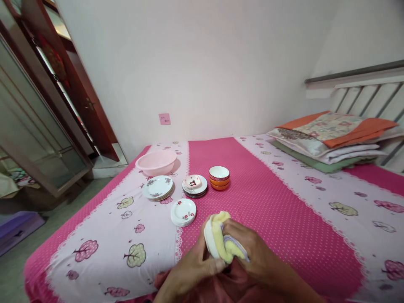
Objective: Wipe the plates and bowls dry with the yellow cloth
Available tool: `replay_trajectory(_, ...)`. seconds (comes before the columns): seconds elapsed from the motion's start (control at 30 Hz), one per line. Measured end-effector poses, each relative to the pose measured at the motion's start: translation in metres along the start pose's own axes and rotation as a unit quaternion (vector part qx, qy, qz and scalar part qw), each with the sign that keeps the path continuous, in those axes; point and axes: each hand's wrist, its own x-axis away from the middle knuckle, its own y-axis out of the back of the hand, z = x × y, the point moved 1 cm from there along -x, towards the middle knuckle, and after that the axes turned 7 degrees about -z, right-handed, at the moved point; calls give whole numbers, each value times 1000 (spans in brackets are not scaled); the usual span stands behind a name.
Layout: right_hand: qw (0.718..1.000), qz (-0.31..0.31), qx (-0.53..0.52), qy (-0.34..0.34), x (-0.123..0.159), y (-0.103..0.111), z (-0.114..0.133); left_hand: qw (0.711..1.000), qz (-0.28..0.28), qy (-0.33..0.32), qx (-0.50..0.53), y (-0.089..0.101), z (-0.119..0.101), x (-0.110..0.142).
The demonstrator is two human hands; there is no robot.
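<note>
My left hand (199,261) is closed around a white bowl (208,239), which is tilted with its opening toward the right. A yellow cloth (232,248) with a pale purple edge is bunched into the bowl, and my right hand (249,242) grips it there. The cloth and fingers hide most of the bowl's inside. Just beyond my hands lies a stack of small white plates (183,211) with red flowers. Behind it are a stack of dark-rimmed plates (204,185) with a small square dish (192,181) on top, and a stack of bowls (219,179).
A pile of larger floral plates (158,187) and a pink basin (156,162) stand to the left on the bed (265,202). Folded bedding (334,130) is heaped at the far right beside the rail. A white wall closes off the back.
</note>
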Motion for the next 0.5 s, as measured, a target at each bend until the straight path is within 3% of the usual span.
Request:
replay_trajectory(0.1,987,-11,-119,-107,-1,2,3,996,33,-41,-73,1,9,2)
replay_trajectory(0.17,969,-22,-177,-170,0,0,5,991,-15,-81,-105,2,18,0)
replay_trajectory(0.27,958,-41,-200,-201,4,-7,6,982,-93,-109,-126,4,30,-1)
replay_trajectory(0.37,973,-25,-154,-169,7,-11,8,980,-128,-105,-107,4,35,1)
replay_trajectory(0.5,997,67,16,-20,8,-7,11,991,-116,-71,-12,5,39,-1)
